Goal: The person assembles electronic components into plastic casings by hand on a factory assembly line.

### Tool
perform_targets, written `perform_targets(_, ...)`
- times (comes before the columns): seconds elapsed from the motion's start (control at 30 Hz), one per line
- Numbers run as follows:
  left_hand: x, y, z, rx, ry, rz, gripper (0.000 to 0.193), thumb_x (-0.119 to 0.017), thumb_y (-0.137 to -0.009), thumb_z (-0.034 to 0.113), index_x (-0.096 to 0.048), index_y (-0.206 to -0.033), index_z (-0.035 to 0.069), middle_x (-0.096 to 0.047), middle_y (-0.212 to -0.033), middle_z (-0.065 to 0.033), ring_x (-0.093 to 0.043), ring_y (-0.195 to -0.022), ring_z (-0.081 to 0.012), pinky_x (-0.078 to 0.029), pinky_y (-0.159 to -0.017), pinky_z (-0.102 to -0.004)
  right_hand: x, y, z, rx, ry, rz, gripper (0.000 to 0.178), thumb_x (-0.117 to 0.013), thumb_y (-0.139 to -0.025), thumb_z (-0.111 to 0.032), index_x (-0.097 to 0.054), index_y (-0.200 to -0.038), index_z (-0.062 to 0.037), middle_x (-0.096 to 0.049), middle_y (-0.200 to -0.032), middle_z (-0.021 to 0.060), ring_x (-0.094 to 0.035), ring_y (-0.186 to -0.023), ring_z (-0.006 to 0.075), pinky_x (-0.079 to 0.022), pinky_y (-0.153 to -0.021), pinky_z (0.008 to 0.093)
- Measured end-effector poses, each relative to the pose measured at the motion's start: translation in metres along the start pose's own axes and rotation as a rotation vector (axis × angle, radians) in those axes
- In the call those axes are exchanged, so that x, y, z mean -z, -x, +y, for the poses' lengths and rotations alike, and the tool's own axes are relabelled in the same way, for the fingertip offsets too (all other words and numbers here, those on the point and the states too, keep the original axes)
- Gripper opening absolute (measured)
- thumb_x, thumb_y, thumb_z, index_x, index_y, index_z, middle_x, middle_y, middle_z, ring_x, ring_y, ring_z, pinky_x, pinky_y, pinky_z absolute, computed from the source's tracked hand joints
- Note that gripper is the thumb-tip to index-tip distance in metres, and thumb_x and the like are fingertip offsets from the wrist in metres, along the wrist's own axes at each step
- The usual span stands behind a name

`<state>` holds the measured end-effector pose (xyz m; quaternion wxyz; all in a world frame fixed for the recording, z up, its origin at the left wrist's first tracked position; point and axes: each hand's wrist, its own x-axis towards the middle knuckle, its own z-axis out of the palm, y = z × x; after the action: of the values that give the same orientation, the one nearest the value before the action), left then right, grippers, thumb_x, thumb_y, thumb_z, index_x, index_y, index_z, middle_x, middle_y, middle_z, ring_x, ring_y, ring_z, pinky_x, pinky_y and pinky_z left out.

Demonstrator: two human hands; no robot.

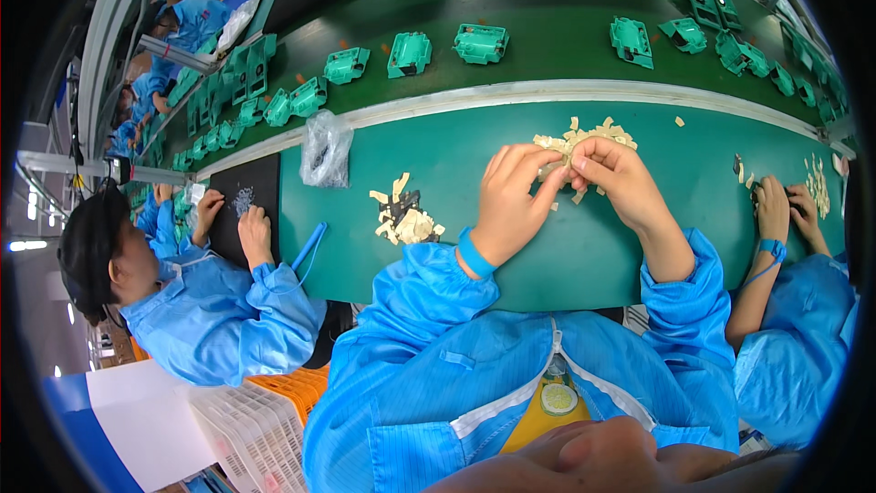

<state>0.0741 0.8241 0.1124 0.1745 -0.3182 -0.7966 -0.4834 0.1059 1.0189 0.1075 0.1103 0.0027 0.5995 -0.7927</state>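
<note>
Both my hands meet over the green work table [584, 260], fingertips pinched together. My left hand [514, 196] is closed, thumb and fingers pressed on a small cream-coloured piece [567, 156]. From the other side my right hand [630, 181] pinches the same piece; the fingers hide most of it. Just beyond the fingertips lies a loose pile of flat cream pieces [610, 134]. Left of my left hand is a second heap of cream pieces [415, 227], mixed with small black parts [398, 204]. A blue band [474, 254] circles my left wrist.
Past a pale rail [511, 91], a dark green belt [538, 0] carries several green plastic housings [481, 44]. A clear plastic bag [327, 151] lies at the table's back left. Co-workers sit on both sides: one handles bits on a black mat [260, 178], another's hands [774, 210] work at right.
</note>
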Motion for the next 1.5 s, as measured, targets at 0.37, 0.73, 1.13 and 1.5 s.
perform_targets(0.37,-0.009,0.0,0.0,-0.024,0.001,-0.076,0.007,-0.072,-0.085,0.004,-0.071,-0.091,0.003,-0.069,-0.088,-0.0085,-0.065,-0.081,-0.0271,-0.051,-0.074,-0.0374,0.001,0.006,0.0,0.059,0.23,0.007,0.012,-0.056,-0.103,-0.012,-0.06,-0.105,-0.0015,-0.061,-0.092,-0.0003,-0.054,-0.083,0.0069,-0.047,-0.074,0.0237)
perform_targets(0.73,-0.015,-0.001,-0.001,-0.046,0.003,-0.047,0.006,-0.072,-0.082,0.005,-0.069,-0.087,0.003,-0.067,-0.083,-0.0092,-0.064,-0.077,-0.029,-0.05,-0.071,-0.0394,0.008,0.008,-0.002,0.07,0.326,-0.006,0.01,-0.054,-0.103,-0.011,-0.058,-0.104,-0.0014,-0.06,-0.092,0.0002,-0.053,-0.081,0.0074,-0.046,-0.071,0.0243)
perform_targets(1.13,-0.015,0.012,0.0,0.038,-0.012,-0.054,0.005,-0.07,-0.081,0.011,-0.067,-0.081,0.006,-0.065,-0.08,-0.0058,-0.062,-0.077,-0.0271,-0.048,-0.072,-0.0405,-0.002,0.012,-0.004,0.149,0.583,0.042,0.008,-0.054,-0.101,-0.006,-0.057,-0.099,0.001,-0.057,-0.086,0.0031,-0.053,-0.075,0.0092,-0.046,-0.068,0.0247)
perform_targets(1.5,-0.015,0.013,-0.001,0.087,0.08,-0.051,0.006,-0.07,-0.08,0.01,-0.067,-0.077,0.006,-0.065,-0.078,-0.006,-0.062,-0.074,-0.0268,-0.048,-0.068,-0.0407,-0.002,0.015,-0.008,0.103,0.526,0.012,0.008,-0.053,-0.101,-0.006,-0.057,-0.101,0.0009,-0.057,-0.089,0.0021,-0.053,-0.077,0.0089,-0.046,-0.07,0.0234)
